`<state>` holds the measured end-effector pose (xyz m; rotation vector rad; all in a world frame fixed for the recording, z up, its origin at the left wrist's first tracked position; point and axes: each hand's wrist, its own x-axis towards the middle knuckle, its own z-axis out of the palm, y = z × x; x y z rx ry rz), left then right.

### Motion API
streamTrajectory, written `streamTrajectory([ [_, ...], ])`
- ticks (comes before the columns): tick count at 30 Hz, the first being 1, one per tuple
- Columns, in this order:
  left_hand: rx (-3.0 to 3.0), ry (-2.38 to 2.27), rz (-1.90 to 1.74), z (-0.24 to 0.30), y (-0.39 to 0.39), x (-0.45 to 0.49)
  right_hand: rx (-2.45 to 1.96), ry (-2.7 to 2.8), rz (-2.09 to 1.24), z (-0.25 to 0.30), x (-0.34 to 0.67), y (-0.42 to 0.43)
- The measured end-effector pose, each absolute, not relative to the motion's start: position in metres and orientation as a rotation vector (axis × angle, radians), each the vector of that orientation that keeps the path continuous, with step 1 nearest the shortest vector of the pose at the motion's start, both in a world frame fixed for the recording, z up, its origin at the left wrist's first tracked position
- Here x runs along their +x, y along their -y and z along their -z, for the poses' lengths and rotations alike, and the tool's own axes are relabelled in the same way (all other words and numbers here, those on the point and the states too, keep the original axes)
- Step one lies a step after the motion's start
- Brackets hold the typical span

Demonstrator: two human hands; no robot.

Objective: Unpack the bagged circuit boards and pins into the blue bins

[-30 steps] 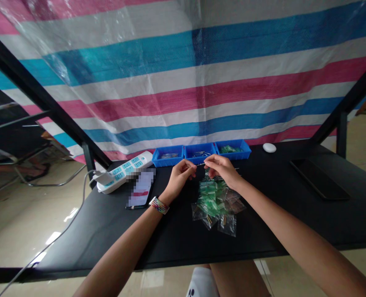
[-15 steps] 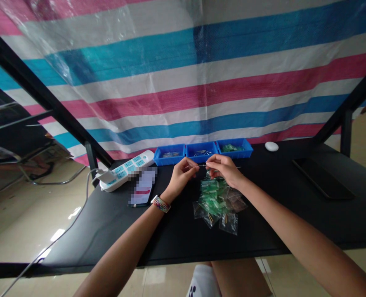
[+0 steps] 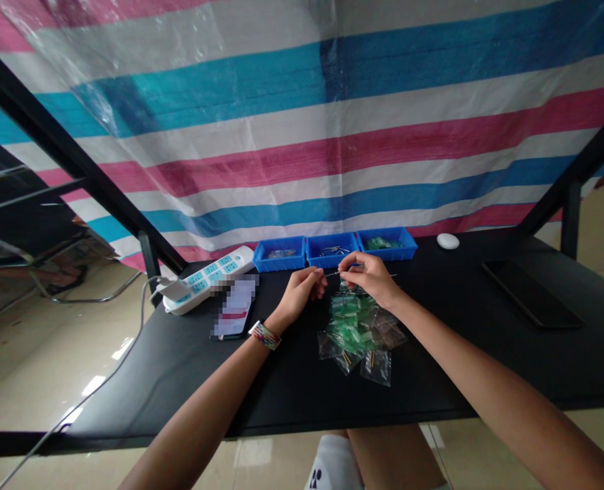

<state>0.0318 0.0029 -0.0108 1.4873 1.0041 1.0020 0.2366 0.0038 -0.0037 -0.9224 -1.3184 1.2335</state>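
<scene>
My left hand (image 3: 302,289) and my right hand (image 3: 370,278) meet over the table, a small gap apart, both with fingers closed in a pinch. A thin metal rod (image 3: 334,273) spans the gap, its ends between the fingertips of each hand. Another slim tip pokes out behind my right hand; whether it is the same rod I cannot tell. Below the hands lies a pile of small clear bags (image 3: 353,327), many with green contents. The nearest bags (image 3: 376,367) hold short gold-coloured pins.
Three blue bins stand behind my hands: the left bin (image 3: 280,263) with small clear items, the middle bin (image 3: 332,259) with metal pins, the right bin (image 3: 389,254) with green pieces. Around them are a power strip (image 3: 210,278), a phone (image 3: 236,309), a dark phone (image 3: 531,294) and a white case (image 3: 448,241).
My left hand's fingers have curled and turned a little at the rod's end. My right hand has shifted slightly up and left. The bags and bins have stayed put.
</scene>
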Motion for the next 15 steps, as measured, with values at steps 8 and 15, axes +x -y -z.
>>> streamTrajectory([
  [8,1.54,-0.98,-1.038,0.0125,-0.0041,0.0322,-0.929,1.266,-1.273,0.0039,0.237,-0.0042],
  [15,1.537,-0.964,-1.104,0.0086,-0.0014,0.033,-0.952,1.056,-1.438,0.0049,0.2432,-0.0075],
])
